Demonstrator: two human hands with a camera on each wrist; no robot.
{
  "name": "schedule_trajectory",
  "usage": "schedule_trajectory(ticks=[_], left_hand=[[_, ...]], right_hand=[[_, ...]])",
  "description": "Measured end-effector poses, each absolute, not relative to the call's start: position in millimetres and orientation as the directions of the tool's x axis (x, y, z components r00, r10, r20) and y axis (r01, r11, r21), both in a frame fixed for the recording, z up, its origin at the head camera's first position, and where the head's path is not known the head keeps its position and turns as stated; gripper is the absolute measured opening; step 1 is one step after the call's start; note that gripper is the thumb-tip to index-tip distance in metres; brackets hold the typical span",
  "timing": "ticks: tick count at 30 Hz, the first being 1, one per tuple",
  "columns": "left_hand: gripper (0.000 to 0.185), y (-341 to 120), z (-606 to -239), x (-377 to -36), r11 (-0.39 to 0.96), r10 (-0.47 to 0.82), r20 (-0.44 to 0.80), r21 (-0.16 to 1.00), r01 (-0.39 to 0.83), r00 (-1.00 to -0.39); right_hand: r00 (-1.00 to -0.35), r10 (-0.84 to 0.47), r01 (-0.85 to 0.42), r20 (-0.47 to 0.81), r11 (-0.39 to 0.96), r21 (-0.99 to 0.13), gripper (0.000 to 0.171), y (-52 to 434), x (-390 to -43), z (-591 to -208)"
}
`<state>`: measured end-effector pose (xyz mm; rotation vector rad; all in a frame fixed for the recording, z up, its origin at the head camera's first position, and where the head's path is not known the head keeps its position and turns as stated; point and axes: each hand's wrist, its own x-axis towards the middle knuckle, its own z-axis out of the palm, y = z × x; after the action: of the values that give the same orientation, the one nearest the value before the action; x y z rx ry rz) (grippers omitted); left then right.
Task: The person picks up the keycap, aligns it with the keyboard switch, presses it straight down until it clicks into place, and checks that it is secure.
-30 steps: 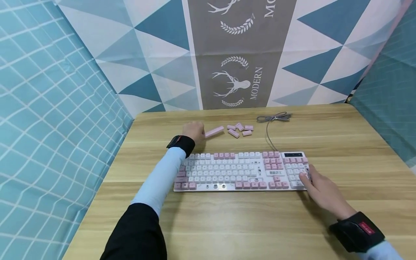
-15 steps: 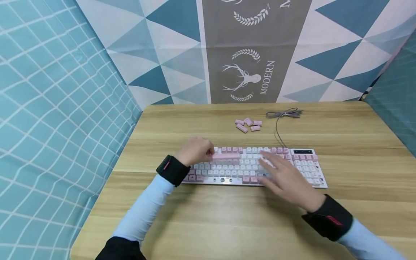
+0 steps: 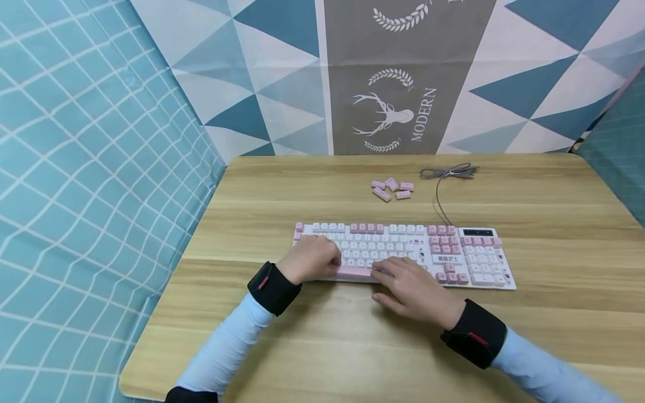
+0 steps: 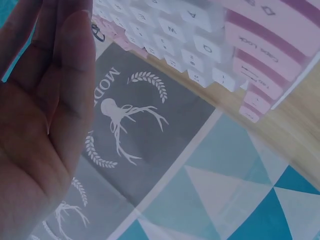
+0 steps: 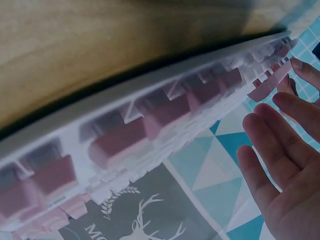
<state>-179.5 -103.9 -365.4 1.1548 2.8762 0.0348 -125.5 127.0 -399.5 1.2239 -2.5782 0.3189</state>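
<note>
Right hand (image 5: 280,165) beside keyboard (image 5: 150,125) (fingers straight)

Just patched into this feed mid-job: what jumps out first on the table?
A pink and white keyboard lies across the middle of the light wooden table. At its near edge the left hand and right hand meet over a long pink spacebar keycap, the left hand holding its end. Behind the keyboard sits a small cluster of loose pink keycaps, beside the coiled grey cable.
</note>
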Motion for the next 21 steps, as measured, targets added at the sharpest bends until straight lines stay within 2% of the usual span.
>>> schedule_trajectory(ticks=[8, 21], left_hand=[[0.005, -105, -364, -173, 0.760, 0.650, -0.032, 0.054, 0.648, -0.759], [0.010, -94, -369, -177, 0.750, 0.661, -0.015, 0.041, 0.660, -0.750]], right_hand=[[-0.579, -0.757, -0.808, 0.302, 0.581, -0.094, 0.043, 127, -125, -403], [-0.589, -0.750, -0.803, 0.300, 0.584, -0.115, 0.044, 134, -128, -403]])
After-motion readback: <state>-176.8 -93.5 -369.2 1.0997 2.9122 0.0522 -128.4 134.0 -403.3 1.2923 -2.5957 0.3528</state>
